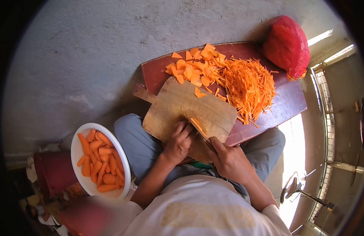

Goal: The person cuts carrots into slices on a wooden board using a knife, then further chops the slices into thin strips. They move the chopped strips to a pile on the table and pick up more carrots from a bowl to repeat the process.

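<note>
That low, polished maroon table (294, 98) catches a pale violet sheen at its near right corner. A bulging sack (288, 45) at the far right corner shows vivid red. Flat carrot slices (193, 72) toward the far left corner and thin carrot shreds (250, 84) nearer the right edge glow orange. The paddle-shaped wooden board (176, 103) is mottled tan.

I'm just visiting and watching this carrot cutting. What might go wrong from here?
A cut finger seems the main risk: the left hand has its fingertips close beside the blade of the knife that the right hand grips.

Some carrot strips lie near the edge of the red table, so a bump might knock them off.
</note>
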Tool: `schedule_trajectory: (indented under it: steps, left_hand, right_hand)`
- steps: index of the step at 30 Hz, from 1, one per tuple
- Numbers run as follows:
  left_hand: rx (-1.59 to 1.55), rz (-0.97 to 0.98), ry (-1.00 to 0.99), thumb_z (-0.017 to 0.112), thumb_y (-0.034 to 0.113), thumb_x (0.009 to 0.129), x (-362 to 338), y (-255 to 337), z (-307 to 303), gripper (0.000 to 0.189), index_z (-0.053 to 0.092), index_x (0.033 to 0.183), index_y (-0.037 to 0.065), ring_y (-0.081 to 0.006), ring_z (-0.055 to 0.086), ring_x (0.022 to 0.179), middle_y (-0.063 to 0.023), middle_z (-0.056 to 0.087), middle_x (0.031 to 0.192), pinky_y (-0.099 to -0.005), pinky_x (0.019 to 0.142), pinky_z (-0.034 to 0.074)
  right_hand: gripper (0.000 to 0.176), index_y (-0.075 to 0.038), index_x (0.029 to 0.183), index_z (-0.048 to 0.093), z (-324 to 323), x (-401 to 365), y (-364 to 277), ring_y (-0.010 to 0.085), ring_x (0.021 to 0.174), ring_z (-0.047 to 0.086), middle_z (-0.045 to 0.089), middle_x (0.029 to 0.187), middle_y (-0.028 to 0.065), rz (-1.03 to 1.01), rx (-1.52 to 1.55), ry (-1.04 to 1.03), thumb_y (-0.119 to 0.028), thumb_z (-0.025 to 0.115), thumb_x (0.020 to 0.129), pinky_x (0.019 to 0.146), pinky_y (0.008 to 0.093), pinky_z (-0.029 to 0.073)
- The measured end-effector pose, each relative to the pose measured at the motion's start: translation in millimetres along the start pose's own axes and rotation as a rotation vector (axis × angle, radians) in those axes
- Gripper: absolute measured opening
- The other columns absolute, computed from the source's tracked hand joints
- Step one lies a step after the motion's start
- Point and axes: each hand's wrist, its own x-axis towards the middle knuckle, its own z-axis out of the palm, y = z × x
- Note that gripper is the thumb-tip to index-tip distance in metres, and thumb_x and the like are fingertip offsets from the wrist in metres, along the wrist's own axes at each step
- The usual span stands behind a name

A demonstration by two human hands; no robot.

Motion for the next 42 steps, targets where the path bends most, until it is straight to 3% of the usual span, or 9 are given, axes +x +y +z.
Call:
schedule_trajectory:
  steps: [2, 8, 14, 20, 23, 33, 35, 38, 42]
  left_hand:
    - [-0.022, -0.011, -0.004, 0.059, 0.022, 0.095, 0.1, 2.9, -2.5, 0.05, 0.075, 0.134, -0.006, -0.0488, 0.058, 0.133, -0.0254, 0.066, 0.146, -0.0568, 0.117, 0.049]
    - [0.027, 0.019, 0.004, 0.061, 0.016, 0.093, -1.3, -1.0, 1.9, 0.044, 0.077, 0.128, -0.005, -0.0488, 0.058, 0.134, -0.0248, 0.066, 0.146, -0.0568, 0.117, 0.049]
    - [0.024, 0.016, 0.011, 0.063, 0.014, 0.089, -3.3, 0.0, -0.9, 0.042, 0.077, 0.124, -0.005, -0.0493, 0.059, 0.13, -0.0251, 0.067, 0.143, -0.0558, 0.115, 0.051]
    - [0.014, 0.047, 0.036, 0.065, 0.01, 0.086, 9.4, 6.5, -11.8, 0.042, 0.076, 0.124, -0.006, -0.0483, 0.061, 0.125, -0.0255, 0.068, 0.138, -0.0552, 0.111, 0.053]
    - [0.024, 0.06, 0.06, 0.065, 0.009, 0.086, 8.6, 6.8, -11.6, 0.042, 0.077, 0.123, -0.005, -0.0468, 0.061, 0.121, -0.024, 0.068, 0.137, -0.0552, 0.108, 0.053]
    - [0.002, 0.034, 0.173, 0.067, 0.01, 0.083, 12.7, 11.2, -12.1, 0.039, 0.08, 0.119, 0.002, -0.0398, 0.06, 0.104, -0.0153, 0.07, 0.118, -0.0548, 0.095, 0.049]
    - [0.042, 0.035, 0.159, 0.067, 0.011, 0.082, 4.8, 3.7, -4.4, 0.04, 0.08, 0.118, 0.003, -0.0391, 0.06, 0.102, -0.0149, 0.07, 0.116, -0.0549, 0.094, 0.049]
    - [0.057, 0.051, 0.153, 0.068, 0.012, 0.08, 5.0, 3.6, -5.6, 0.04, 0.081, 0.117, 0.002, -0.0385, 0.06, 0.101, -0.0151, 0.07, 0.115, -0.0542, 0.094, 0.048]
    - [0.057, 0.083, 0.204, 0.068, 0.012, 0.08, 8.6, 4.9, -5.5, 0.037, 0.08, 0.113, 0.002, -0.0388, 0.06, 0.102, -0.0163, 0.07, 0.115, -0.0531, 0.094, 0.047]
  right_hand:
    - [0.036, -0.001, 0.137, 0.059, -7.6, -12.7, -13.5, 0.0516, 0.082, 0.072, 0.075, 0.096, 0.0259, 0.1, -0.012, -0.062, -0.014, 0.07, 0.105, 0.07, 0.0569, 0.057]
    - [0.03, 0.0, 0.132, 0.051, 11.4, 13.8, 4.1, 0.0478, 0.078, 0.074, 0.074, 0.088, 0.0248, -0.05, -0.065, -0.005, -0.015, 0.065, 0.109, 0.065, 0.0556, 0.057]
    - [0.038, 0.001, 0.139, 0.057, 6.0, -9.9, -3.5, 0.0488, 0.079, 0.074, 0.074, 0.092, 0.0256, 0.05, -0.036, -0.06, -0.014, 0.07, 0.106, 0.068, 0.0549, 0.058]
    - [0.031, 0.002, 0.13, 0.052, 8.7, 8.7, 4.6, 0.0501, 0.078, 0.073, 0.072, 0.086, 0.0264, -0.072, -0.024, 0.01, -0.014, 0.067, 0.108, 0.066, 0.0567, 0.056]
    - [0.036, 0.001, 0.139, 0.057, 6.3, -10.2, -7.3, 0.05, 0.081, 0.073, 0.074, 0.092, 0.0282, 0.05, -0.037, -0.021, -0.015, 0.068, 0.107, 0.069, 0.0561, 0.057]
    - [0.035, 0.001, 0.136, 0.058, 11.1, 0.0, -4.0, 0.0504, 0.085, 0.074, 0.074, 0.092, 0.0279, 0.01, -0.062, -0.011, -0.014, 0.069, 0.106, 0.071, 0.0563, 0.058]
    - [0.036, 0.001, 0.136, 0.059, 21.7, 5.4, 2.4, 0.0502, 0.087, 0.074, 0.074, 0.093, 0.0276, -0.075, -0.084, 0.072, -0.014, 0.07, 0.106, 0.073, 0.0562, 0.059]
    - [0.037, 0.0, 0.136, 0.059, 18.2, 18.6, -2.2, 0.0493, 0.09, 0.075, 0.074, 0.094, 0.0263, 0.051, -0.037, -0.033, -0.013, 0.071, 0.104, 0.078, 0.0557, 0.059]
    - [0.038, 0.001, 0.138, 0.06, 11.5, -1.5, -5.9, 0.0495, 0.089, 0.075, 0.075, 0.097, 0.0269, -0.015, -0.064, -0.001, -0.013, 0.071, 0.104, 0.077, 0.0557, 0.059]
